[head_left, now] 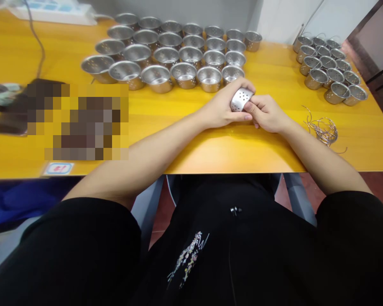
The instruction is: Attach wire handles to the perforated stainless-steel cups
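Observation:
A small metal cup with punched holes [241, 99] is tilted on its side above the table. My left hand [226, 104] is wrapped round it, fingers over the far side and thumb along the near side. At the cup's right edge, my right hand [267, 113] is closed, its thumb touching the metal and its other fingers curled. Whether a wire is also pinched there is hidden. Loose bent metal wires [327, 131] lie in a tangle beside my right forearm.
Rows of perforated metal cups [157, 79] stand upright behind my hands on the yellow table [198, 146]. More cups with wire handles [336, 92] are grouped at the far right. A dark flat object [11, 108], a blurred-out patch and a power strip [57, 12] are at left.

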A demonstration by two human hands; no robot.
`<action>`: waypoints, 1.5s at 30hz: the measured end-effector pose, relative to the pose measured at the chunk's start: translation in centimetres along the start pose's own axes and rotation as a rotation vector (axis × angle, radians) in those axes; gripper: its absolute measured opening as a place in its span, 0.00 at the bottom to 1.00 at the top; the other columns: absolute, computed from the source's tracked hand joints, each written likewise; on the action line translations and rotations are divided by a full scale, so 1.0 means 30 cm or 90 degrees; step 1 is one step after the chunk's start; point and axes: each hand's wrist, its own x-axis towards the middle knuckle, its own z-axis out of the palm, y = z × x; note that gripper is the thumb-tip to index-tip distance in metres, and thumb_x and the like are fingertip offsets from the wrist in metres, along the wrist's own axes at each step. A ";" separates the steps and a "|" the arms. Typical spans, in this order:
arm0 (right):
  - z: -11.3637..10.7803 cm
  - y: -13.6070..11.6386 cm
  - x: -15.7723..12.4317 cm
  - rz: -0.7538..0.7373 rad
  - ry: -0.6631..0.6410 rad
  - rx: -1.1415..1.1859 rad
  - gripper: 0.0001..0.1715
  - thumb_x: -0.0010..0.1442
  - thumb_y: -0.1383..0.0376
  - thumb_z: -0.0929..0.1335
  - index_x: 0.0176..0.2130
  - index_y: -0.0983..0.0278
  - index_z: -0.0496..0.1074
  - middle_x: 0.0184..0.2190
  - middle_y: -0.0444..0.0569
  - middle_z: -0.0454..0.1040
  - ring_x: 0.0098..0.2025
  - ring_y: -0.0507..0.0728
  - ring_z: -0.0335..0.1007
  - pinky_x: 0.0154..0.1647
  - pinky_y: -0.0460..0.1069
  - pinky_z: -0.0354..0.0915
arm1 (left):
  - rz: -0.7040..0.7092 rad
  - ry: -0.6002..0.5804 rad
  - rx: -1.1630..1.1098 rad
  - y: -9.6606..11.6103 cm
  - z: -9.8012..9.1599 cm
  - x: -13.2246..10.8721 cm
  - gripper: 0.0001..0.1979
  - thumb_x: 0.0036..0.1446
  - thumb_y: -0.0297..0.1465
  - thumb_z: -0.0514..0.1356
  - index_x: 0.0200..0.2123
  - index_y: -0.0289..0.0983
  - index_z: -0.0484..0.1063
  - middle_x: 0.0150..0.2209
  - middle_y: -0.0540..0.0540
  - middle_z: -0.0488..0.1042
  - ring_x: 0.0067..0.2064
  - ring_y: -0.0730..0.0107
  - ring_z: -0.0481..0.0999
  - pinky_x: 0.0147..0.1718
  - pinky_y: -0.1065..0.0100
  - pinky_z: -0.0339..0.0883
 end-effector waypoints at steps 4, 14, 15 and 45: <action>0.004 -0.008 -0.001 -0.007 0.001 -0.019 0.49 0.82 0.17 0.67 0.37 0.55 0.70 0.25 0.42 0.66 0.27 0.58 0.68 0.30 0.53 0.66 | 0.003 -0.001 0.008 0.009 0.000 -0.011 0.51 0.45 0.71 0.88 0.62 0.48 0.83 0.60 0.40 0.85 0.61 0.38 0.86 0.69 0.42 0.80; 0.016 -0.071 0.007 -0.063 0.049 -0.031 0.51 0.81 0.16 0.68 0.35 0.55 0.68 0.26 0.42 0.64 0.29 0.58 0.67 0.29 0.53 0.68 | -0.009 0.044 -0.015 0.057 0.016 0.002 0.55 0.41 0.76 0.88 0.60 0.48 0.80 0.57 0.40 0.83 0.63 0.35 0.82 0.73 0.40 0.72; 0.017 -0.069 0.006 -0.059 0.043 -0.016 0.51 0.80 0.16 0.68 0.35 0.55 0.69 0.26 0.42 0.64 0.28 0.57 0.66 0.28 0.53 0.66 | -0.010 0.047 -0.020 0.067 0.018 0.004 0.56 0.40 0.77 0.87 0.59 0.48 0.79 0.57 0.41 0.82 0.62 0.36 0.82 0.72 0.40 0.72; 0.037 -0.098 0.010 -0.091 0.146 -0.073 0.53 0.79 0.14 0.66 0.33 0.56 0.70 0.27 0.46 0.65 0.36 0.62 0.76 0.40 0.57 0.77 | -0.061 0.091 0.163 0.162 0.034 -0.018 0.58 0.59 0.90 0.60 0.71 0.54 0.78 0.70 0.39 0.81 0.74 0.30 0.84 0.79 0.34 0.79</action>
